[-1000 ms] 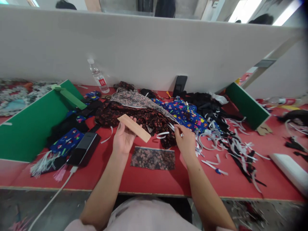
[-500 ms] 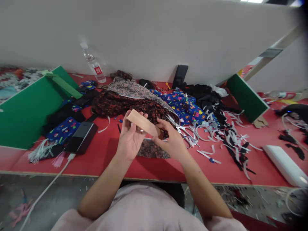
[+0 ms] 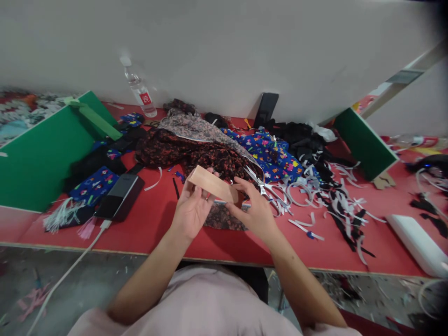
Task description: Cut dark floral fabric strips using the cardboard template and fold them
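Observation:
Both my hands hold a tan, box-like piece [image 3: 213, 185] above the red table, tilted down to the right. My left hand [image 3: 191, 210] grips its left part, thumb in front and fingers partly behind. At its right end, my right hand [image 3: 252, 210] has thumb and fingers around the edge. Dark floral fabric [image 3: 196, 150] lies bunched behind the hands, and a grey-brown patterned piece [image 3: 226, 217] is flat below them. Scissors [image 3: 264, 186] rest just right of my right hand.
Blue printed fabric [image 3: 276, 156], white and black strips [image 3: 345, 205] and a white box [image 3: 416, 242] lie rightward. Leftward are a black device [image 3: 121, 198] with a cable and a bottle [image 3: 140, 91]. Green panels [image 3: 45, 158] stand at both sides.
The tan piece and both hands sit slightly lower and further right in the picture, and the surroundings have shifted a little too. Both hands still hold the piece.

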`<state>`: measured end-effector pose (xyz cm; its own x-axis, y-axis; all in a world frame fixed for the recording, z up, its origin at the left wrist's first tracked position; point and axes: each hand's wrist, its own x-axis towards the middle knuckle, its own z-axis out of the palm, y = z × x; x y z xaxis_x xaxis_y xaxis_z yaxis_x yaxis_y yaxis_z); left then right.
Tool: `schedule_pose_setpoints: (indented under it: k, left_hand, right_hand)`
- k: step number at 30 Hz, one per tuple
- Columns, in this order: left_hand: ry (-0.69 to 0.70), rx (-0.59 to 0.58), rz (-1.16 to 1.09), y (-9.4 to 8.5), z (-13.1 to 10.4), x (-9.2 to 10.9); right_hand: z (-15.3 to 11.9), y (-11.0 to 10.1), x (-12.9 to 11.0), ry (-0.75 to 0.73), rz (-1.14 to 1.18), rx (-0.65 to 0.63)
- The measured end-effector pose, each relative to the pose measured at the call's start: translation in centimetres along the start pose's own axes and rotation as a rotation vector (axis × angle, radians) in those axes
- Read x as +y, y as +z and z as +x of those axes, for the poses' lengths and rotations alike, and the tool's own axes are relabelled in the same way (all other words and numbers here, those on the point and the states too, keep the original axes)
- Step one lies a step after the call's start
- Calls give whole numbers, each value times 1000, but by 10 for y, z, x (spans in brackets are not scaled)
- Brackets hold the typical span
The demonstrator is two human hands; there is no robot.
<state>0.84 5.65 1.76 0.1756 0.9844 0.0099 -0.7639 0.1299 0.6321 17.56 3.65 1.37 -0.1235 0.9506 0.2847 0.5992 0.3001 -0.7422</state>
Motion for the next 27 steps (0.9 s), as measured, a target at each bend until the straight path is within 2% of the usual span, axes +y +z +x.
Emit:
schedule_pose_setpoints:
  k: [10,15,18,20,22,24,27]
  left_hand:
    - [-11,-23,58,-4,1,-5]
    - [-8,-58,197,-5,-2,-14]
    - [40,-73,342,-7,-2,-11]
    - [88,-89,532,-9,-1,1]
    - [166,-123,848,-11,1,16]
    - [230,-291,1272,-13,1,29]
    - [274,-490,1686,-16,0,34]
  right_hand:
    - [-2,5,1,19,40,55]
    - [-8,16,-6,71,189,77]
    - [-9,17,-5,80,281,41]
    - [-8,7,-1,66,266,69]
    - [-8,-10,3,44,187,149]
    - [-9,-30,7,10,49,183]
    - [-16,-45,11,-69,-148,0]
